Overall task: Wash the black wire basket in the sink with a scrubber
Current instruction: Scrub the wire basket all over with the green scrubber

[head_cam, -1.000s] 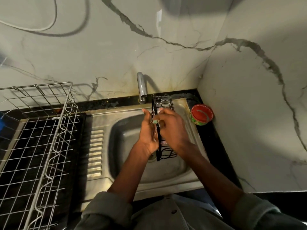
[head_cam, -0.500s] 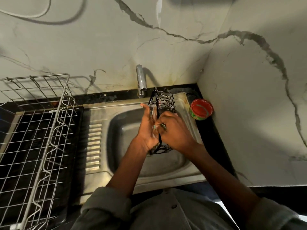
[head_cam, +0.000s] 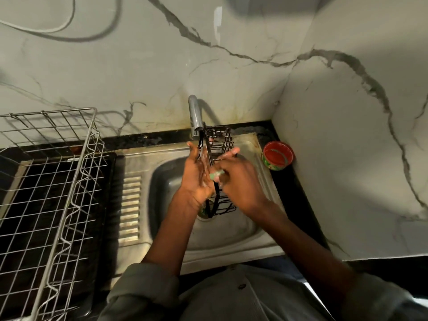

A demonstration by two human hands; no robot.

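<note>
Marble wall (head_cam: 139, 72) fills the upper view. Silver wire rack (head_cam: 53, 181) stands left of the steel sink (head_cam: 231, 230), which I see under both arms. Black wire basket (head_cam: 221, 140) is held upright over the basin, its top just under the tap (head_cam: 194, 115). My left hand (head_cam: 196, 179) lies flat against the basket's left side, fingers straight. My right hand (head_cam: 238, 179) curls round a green scrubber (head_cam: 216, 174), pressed to the wire. Red tub (head_cam: 278, 155) sits on the counter at the sink's right corner.
</note>
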